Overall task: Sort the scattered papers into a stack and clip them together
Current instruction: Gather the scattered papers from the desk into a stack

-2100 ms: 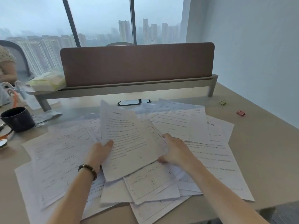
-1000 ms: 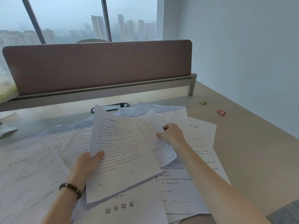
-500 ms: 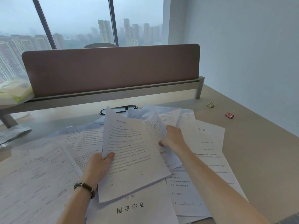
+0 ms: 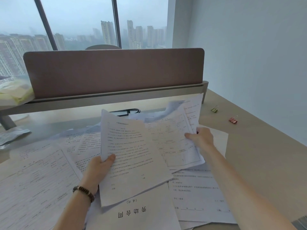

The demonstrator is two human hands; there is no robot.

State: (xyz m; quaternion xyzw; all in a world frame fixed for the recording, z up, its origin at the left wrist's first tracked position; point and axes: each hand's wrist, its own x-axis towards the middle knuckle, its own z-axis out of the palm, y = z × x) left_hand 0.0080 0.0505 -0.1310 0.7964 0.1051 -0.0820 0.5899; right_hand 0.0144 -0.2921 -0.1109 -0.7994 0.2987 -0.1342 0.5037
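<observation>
Printed white papers (image 4: pixel 38 180) lie scattered and overlapping across the desk. My left hand (image 4: pixel 99 166) grips the left edge of a thin stack of sheets (image 4: pixel 132 156), thumb on top, raised at a tilt above the desk. My right hand (image 4: pixel 201 138) pinches several more sheets (image 4: pixel 174 136) by their right side and holds them lifted beside the stack. A cover sheet with large printed characters (image 4: pixel 132 213) lies under the stack. Two binder clips rest at the far right: a green one (image 4: pixel 214 109) and a pink one (image 4: pixel 233 120).
A brown partition panel (image 4: pixel 113 72) on a grey shelf rail closes the desk's back. A black cable slot (image 4: pixel 127 112) sits behind the papers. A yellow-green bag (image 4: pixel 13 93) lies on the shelf at left. A white wall runs along the right; bare desk (image 4: pixel 265 155) shows there.
My right hand has picked up more sheets and lifted them up and to the right. The left hand keeps its grip on the stack. The camera has shifted slightly.
</observation>
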